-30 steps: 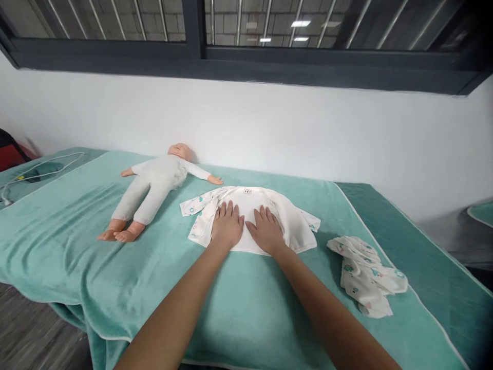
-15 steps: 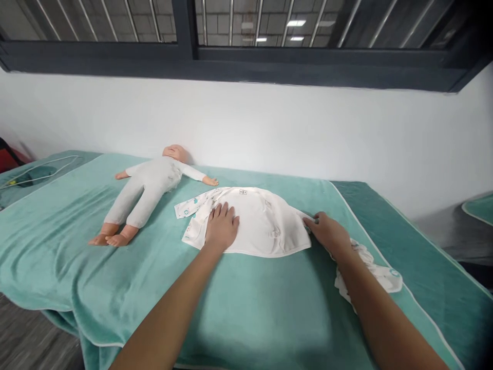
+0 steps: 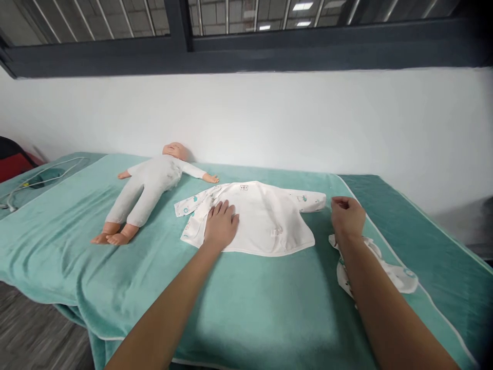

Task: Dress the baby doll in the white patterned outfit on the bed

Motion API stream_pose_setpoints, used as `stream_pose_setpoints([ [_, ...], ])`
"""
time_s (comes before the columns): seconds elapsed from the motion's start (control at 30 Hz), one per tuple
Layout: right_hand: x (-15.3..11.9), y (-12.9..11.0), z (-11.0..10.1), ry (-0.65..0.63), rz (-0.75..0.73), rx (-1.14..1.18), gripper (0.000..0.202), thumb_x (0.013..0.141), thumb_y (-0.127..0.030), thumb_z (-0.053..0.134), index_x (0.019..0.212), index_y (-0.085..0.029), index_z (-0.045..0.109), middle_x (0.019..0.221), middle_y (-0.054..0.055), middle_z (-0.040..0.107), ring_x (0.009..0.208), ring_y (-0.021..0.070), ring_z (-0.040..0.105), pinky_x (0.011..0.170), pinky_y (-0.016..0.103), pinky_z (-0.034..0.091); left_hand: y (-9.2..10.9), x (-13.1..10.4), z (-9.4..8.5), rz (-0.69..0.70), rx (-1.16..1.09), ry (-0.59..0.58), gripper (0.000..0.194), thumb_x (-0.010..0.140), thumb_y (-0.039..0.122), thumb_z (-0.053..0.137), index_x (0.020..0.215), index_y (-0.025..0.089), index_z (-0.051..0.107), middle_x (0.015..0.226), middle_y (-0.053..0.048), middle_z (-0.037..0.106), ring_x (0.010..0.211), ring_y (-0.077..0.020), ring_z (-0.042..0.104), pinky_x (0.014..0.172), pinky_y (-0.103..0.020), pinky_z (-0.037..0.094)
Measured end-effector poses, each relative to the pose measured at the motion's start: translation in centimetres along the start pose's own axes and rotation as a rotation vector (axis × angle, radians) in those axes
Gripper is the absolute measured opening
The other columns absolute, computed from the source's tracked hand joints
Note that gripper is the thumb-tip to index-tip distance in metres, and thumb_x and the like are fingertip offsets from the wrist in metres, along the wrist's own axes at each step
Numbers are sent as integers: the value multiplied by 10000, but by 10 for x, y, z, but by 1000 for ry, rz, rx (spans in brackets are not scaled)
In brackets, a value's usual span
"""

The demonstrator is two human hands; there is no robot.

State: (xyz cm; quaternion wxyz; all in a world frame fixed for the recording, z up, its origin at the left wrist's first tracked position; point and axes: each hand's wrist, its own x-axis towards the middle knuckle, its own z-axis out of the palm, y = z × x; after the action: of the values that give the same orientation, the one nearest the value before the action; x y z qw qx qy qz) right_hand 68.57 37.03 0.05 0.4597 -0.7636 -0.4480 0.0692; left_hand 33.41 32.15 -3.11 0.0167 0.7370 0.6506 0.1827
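A white baby shirt [image 3: 265, 221] lies spread on the green cloth, its patterned sleeves stretched out to both sides. My left hand [image 3: 222, 223] rests flat on the left part of the shirt's body, fingers extended. Just beyond the cuff of the right sleeve [image 3: 308, 200], my right hand [image 3: 347, 218] is closed with the fingers curled; a small gap shows between it and the cuff. Under and beside my right forearm is a crumpled white patterned garment [image 3: 398, 277], partly hidden by the arm.
A baby doll [image 3: 159, 174] with a white cloth body lies on its back at the left. The green cloth [image 3: 269, 303] covers the table. A white cable [image 3: 42, 172] and a red and black item [image 3: 15, 159] are at the far left. Behind stands a white wall [image 3: 269, 123] below a dark window frame.
My right hand has moved right and away from the shirt. The right sleeve, bunched before, now lies extended outward. My left hand has stayed on the shirt.
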Motion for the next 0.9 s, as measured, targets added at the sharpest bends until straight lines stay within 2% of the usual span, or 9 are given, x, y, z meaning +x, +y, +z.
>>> stream_pose_setpoints([
  [0.1,-5,3,8,-62,-47,-74,395,798,-308,543,1100,-105,699,1042,167,712,960,274,646,903,405,485,0,0,1,-12,2,-10,444,1011,394,346,1354,225,572,1565,-55,458,1472,-259,360,1214,-470,290],
  [0.27,-26,0,23,-263,-384,-295,389,859,-257,504,1174,-120,689,1317,179,634,1273,279,533,1102,421,385,0,0,1,-16,-3,-12,436,1008,387,355,1351,228,573,1568,-53,454,1474,-254,357,1217,-470,285],
  [0.37,-36,-3,28,-339,-368,-431,391,910,-283,474,1210,-158,691,1413,137,592,1324,282,503,1123,444,370,0,0,0,-12,-15,-4,424,1008,377,355,1335,232,582,1562,-46,463,1469,-249,364,1216,-468,288],
  [0.43,-41,-6,27,-324,-340,-466,403,926,-294,463,1236,-162,684,1423,123,591,1330,288,504,1123,449,372,0,0,-1,-8,-28,5,408,1008,367,357,1311,235,597,1554,-38,474,1462,-246,374,1216,-465,287],
  [0.5,-46,-13,25,-288,-381,-450,406,932,-284,461,1252,-156,674,1416,126,597,1327,286,511,1130,451,365,0,0,-1,-7,-43,17,391,1005,349,366,1286,234,613,1543,-32,489,1452,-244,388,1215,-464,289],
  [0.63,-69,-44,25,-219,-624,-325,389,956,-274,438,1243,-136,661,1411,149,596,1328,268,511,1152,448,346,-2,1,1,-20,-91,44,345,991,284,389,1223,233,640,1498,-27,540,1426,-229,423,1210,-455,299],
  [0.73,-102,-82,41,-256,-768,-244,402,984,-279,405,1275,-126,635,1444,152,566,1378,263,460,1182,441,308,-4,1,2,-26,-153,69,349,966,194,396,1226,214,628,1422,-46,604,1371,-204,482,1196,-426,329],
  [0.83,-135,-120,75,-474,-828,-259,432,988,-257,395,1350,-120,587,1505,146,509,1410,249,431,1198,416,282,-7,1,2,2,-222,129,380,931,124,405,1249,182,605,1332,-72,655,1343,-198,503,1181,-397,360],
  [0.9,-150,-138,101,-600,-796,-323,463,994,-223,356,1403,-99,537,1547,148,459,1436,238,407,1199,398,274,-7,0,2,25,-291,204,369,925,109,405,1220,190,610,1291,-71,669,1313,-198,520,1167,-390,382],
])
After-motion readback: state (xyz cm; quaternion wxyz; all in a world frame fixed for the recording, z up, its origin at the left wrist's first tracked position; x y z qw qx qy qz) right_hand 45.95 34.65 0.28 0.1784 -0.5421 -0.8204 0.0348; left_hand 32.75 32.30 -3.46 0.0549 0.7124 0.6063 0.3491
